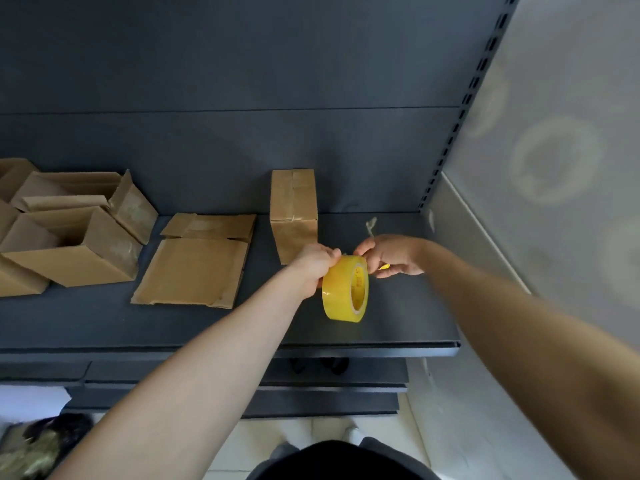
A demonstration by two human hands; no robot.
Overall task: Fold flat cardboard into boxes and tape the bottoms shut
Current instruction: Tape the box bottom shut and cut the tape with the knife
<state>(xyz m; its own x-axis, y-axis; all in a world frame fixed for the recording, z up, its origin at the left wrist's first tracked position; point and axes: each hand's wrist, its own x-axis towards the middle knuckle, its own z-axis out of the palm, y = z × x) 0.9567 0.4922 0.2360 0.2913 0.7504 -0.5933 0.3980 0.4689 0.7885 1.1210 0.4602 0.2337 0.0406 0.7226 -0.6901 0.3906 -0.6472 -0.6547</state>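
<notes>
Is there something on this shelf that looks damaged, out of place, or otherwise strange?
Slightly. A small crumpled scrap, perhaps used tape, lies loose on the shelf behind the right hand. The flat cardboard has torn, ragged edges at its near right corner. Nothing is spilled.

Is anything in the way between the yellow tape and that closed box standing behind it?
Nothing visible. Both hands hold the tape roll just in front of the box, with only bare shelf between.
</notes>
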